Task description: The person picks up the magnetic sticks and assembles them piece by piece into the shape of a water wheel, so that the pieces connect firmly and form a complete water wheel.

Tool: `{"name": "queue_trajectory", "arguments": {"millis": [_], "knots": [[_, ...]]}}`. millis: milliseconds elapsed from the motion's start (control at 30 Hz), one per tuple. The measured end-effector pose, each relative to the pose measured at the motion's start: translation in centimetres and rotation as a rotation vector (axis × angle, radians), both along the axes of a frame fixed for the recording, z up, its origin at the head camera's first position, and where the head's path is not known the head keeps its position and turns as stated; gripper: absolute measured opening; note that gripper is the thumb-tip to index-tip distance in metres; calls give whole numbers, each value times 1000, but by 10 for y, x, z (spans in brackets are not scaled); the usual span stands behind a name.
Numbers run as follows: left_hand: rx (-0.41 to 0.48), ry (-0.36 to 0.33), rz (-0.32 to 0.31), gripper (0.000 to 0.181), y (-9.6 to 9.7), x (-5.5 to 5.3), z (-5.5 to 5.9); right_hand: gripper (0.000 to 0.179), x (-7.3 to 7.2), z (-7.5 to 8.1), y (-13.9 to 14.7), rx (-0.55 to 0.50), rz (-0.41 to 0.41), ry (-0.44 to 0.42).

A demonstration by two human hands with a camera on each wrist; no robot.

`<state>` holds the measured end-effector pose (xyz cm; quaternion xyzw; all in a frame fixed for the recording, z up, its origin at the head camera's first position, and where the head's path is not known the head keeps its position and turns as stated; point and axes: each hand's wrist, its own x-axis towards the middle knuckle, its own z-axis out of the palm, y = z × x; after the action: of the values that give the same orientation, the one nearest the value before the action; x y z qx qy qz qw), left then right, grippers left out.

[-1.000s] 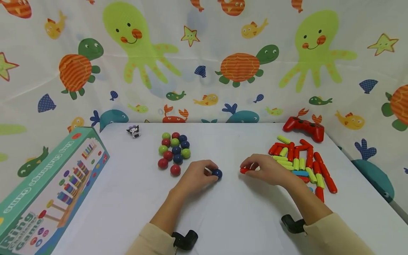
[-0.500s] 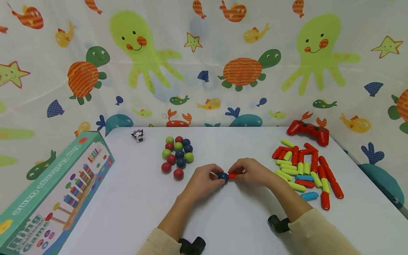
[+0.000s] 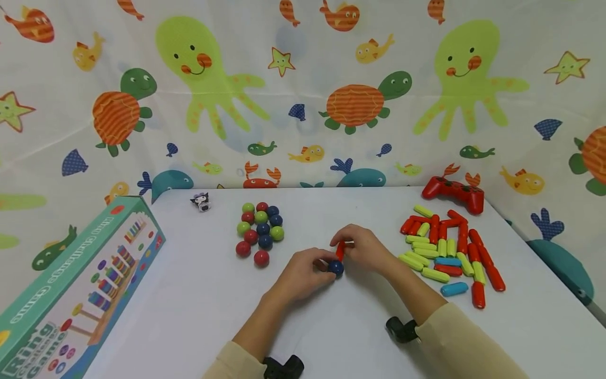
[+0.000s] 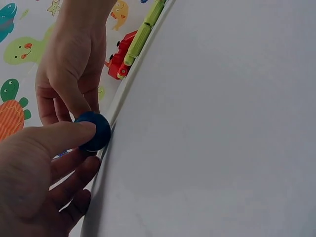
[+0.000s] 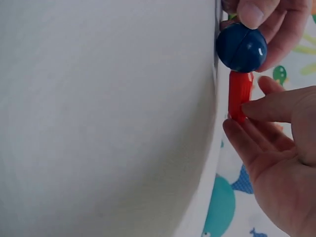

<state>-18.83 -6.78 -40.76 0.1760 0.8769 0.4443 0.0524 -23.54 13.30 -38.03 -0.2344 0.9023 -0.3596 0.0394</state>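
Between thumb and fingers my left hand pinches a dark blue ball low over the white table. My right hand pinches a short red rod, which stands away from the ball's far side. In the right wrist view the rod has one end against the ball. The left wrist view has the ball under my left thumb, with the right hand just behind; the rod is hidden there.
Several red, green and blue balls are grouped at left centre. Red, yellow-green and blue rods lie to the right, below a red game controller. A ring game box stands on the left, and a small figurine sits behind.
My right hand has brought the red rod leftward to the blue ball. Since half a second ago the rod has swung from sideways to pointing away, and the ball has shifted slightly right.
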Motion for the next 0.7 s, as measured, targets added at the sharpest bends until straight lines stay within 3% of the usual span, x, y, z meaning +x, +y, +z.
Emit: {"name": "queue_trajectory", "arguments": {"millis": [267,467,700], "knots": [[22,-5,3,34,3,-1,-3,28,1,4,32,-1,-67,-48],[25,-10,31,35,3,1,-3,26,4,23,69,30,-76,-105],[41,-17,75,34,2,3,-5,27,12,39,101,119,-51,-75]]}}
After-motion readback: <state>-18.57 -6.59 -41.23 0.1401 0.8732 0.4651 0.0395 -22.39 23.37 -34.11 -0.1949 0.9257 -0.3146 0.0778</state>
